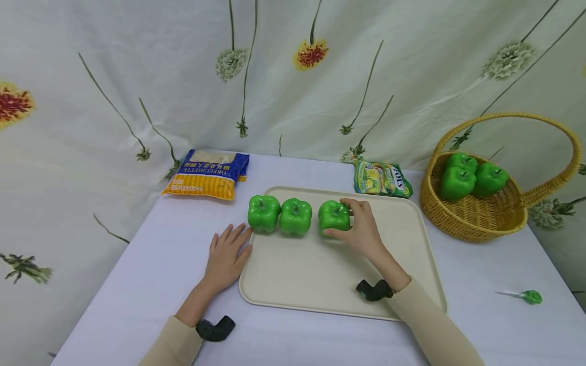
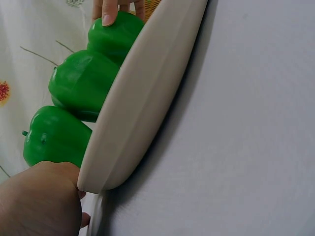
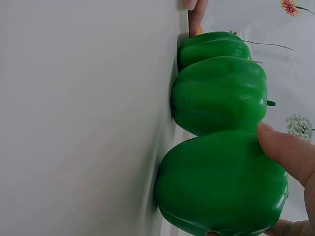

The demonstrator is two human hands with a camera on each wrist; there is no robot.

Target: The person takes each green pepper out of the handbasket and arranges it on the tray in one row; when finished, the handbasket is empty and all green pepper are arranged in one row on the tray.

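Three green bell peppers stand in a row along the far side of a beige tray (image 1: 293,274). My right hand (image 1: 363,229) grips the rightmost pepper (image 1: 332,215) between thumb and fingers; in the right wrist view the thumb presses that pepper (image 3: 221,182) near its top. A small gap parts it from the middle pepper (image 1: 295,217), which stands close beside the left pepper (image 1: 263,213). My left hand (image 1: 227,256) lies with fingers spread at the tray's left edge, its fingertips near the left pepper. In the left wrist view the left hand (image 2: 44,201) partly covers the tray's corner.
A wicker basket (image 1: 473,229) with three more green peppers (image 1: 458,183) stands at the right. Behind the tray lie a blue and yellow pasta bag (image 1: 206,174) and a green candy bag (image 1: 382,179). A green lollipop (image 1: 531,297) lies at the right.
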